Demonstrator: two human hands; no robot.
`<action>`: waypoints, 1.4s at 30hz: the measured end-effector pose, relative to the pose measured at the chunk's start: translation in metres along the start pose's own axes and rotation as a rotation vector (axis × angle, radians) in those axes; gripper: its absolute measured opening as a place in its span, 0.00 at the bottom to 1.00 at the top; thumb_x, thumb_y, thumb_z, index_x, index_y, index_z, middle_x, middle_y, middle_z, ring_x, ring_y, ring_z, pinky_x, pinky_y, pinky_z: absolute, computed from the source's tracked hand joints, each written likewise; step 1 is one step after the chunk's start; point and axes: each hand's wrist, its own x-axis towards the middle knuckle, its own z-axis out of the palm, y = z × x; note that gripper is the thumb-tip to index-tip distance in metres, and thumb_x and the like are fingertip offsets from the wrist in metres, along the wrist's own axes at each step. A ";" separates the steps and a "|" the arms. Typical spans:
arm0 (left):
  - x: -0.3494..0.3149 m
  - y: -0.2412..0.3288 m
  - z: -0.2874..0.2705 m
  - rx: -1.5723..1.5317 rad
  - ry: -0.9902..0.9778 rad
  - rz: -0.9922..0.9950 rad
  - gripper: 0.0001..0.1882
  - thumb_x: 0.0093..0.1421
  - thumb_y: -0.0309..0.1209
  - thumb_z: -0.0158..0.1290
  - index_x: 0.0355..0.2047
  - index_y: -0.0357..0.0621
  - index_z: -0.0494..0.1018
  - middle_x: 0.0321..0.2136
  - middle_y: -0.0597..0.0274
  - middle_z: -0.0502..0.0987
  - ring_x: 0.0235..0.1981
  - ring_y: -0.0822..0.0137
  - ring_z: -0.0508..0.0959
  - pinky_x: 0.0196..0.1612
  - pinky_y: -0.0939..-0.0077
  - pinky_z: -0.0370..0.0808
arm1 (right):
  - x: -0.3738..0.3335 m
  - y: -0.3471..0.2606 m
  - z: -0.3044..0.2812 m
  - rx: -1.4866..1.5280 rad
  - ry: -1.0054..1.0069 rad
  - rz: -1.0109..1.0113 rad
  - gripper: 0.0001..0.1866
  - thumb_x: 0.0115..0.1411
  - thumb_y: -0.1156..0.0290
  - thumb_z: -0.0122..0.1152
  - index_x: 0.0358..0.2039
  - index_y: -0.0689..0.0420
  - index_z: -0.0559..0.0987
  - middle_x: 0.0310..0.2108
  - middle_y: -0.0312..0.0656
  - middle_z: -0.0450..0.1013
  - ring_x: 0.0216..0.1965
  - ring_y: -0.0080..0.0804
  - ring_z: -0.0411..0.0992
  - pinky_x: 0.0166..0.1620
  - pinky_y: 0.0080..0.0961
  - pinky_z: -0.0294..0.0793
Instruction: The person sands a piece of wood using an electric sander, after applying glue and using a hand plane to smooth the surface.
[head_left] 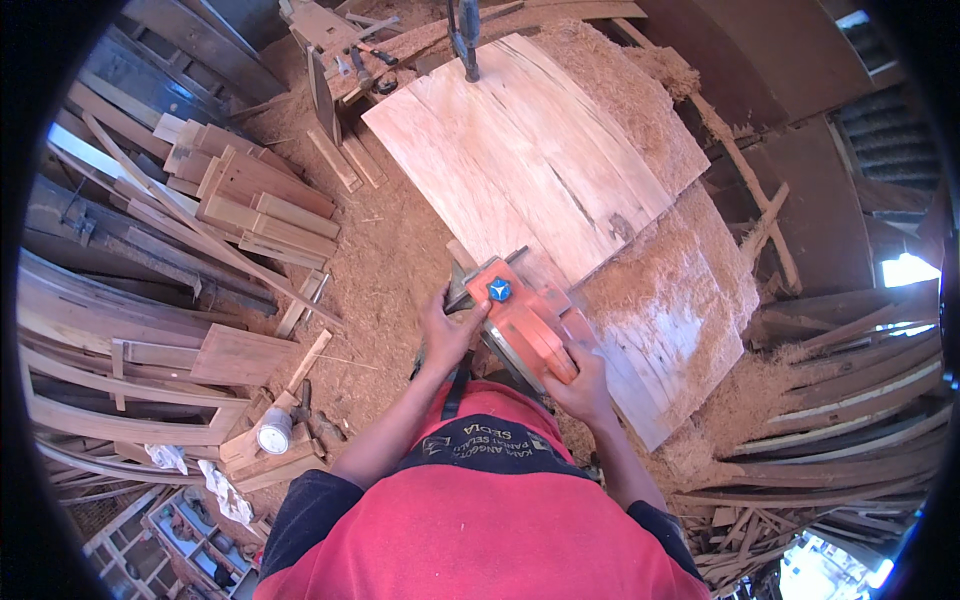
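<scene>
Just in front of my body is an orange electric planer (525, 325) with a blue knob on top, tilted on its side at the near corner of a wide wooden panel (530, 150). My right hand (582, 388) is wrapped round the planer's rear handle. Along the tool's left side, my left hand (448, 328) grips its body, thumb toward the top; some of its fingertips are hidden. A metal clamp (468, 45) presses on the panel's far edge. Whether the planer touches the panel is hard to make out.
More boards lie under wood shavings (660, 270) to the right. Stacked wood blocks (260, 200) and long planks (130, 370) crowd the left. A white can (274, 432) stands at lower left. Timber pieces (840, 420) are piled along the right; hand tools (372, 55) lie at the far left.
</scene>
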 end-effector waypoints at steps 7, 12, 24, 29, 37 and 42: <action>0.047 0.004 -0.022 -0.103 -0.006 0.017 0.41 0.52 0.47 0.70 0.56 0.26 0.69 0.48 0.45 0.78 0.49 0.59 0.78 0.54 0.65 0.74 | 0.043 -0.012 0.025 -0.056 0.040 -0.170 0.11 0.49 0.71 0.65 0.31 0.63 0.78 0.22 0.47 0.72 0.24 0.33 0.71 0.30 0.32 0.70; 0.086 0.005 -0.040 -0.179 -0.032 0.005 0.42 0.50 0.48 0.72 0.53 0.24 0.71 0.45 0.43 0.79 0.47 0.58 0.80 0.52 0.65 0.76 | 0.073 -0.046 0.037 0.001 0.048 -0.149 0.11 0.48 0.70 0.65 0.30 0.63 0.78 0.23 0.47 0.72 0.25 0.39 0.72 0.32 0.34 0.70; 0.184 0.019 -0.092 -0.153 -0.053 -0.047 0.39 0.52 0.45 0.71 0.55 0.28 0.71 0.47 0.48 0.79 0.47 0.63 0.79 0.53 0.69 0.75 | 0.162 -0.085 0.084 0.041 0.040 -0.139 0.14 0.48 0.69 0.66 0.34 0.63 0.78 0.26 0.49 0.74 0.28 0.41 0.74 0.34 0.36 0.72; 0.235 0.015 -0.115 -0.168 -0.031 -0.041 0.41 0.49 0.47 0.72 0.52 0.26 0.73 0.46 0.44 0.79 0.46 0.61 0.80 0.51 0.68 0.76 | 0.203 -0.112 0.108 0.121 0.024 -0.078 0.14 0.48 0.69 0.66 0.34 0.63 0.78 0.25 0.48 0.74 0.28 0.39 0.74 0.34 0.35 0.72; 0.308 0.031 -0.153 -0.148 -0.025 -0.054 0.39 0.50 0.46 0.72 0.52 0.27 0.73 0.49 0.45 0.77 0.48 0.61 0.78 0.51 0.67 0.75 | 0.276 -0.155 0.137 -0.060 0.081 -0.234 0.13 0.47 0.69 0.68 0.33 0.61 0.79 0.26 0.50 0.75 0.29 0.46 0.74 0.36 0.38 0.72; 0.358 0.024 -0.176 -0.047 0.022 -0.025 0.41 0.51 0.46 0.71 0.55 0.26 0.71 0.49 0.46 0.77 0.48 0.62 0.78 0.53 0.67 0.74 | 0.318 -0.172 0.156 0.006 0.053 -0.246 0.17 0.46 0.64 0.68 0.36 0.60 0.81 0.27 0.51 0.75 0.30 0.51 0.74 0.36 0.42 0.72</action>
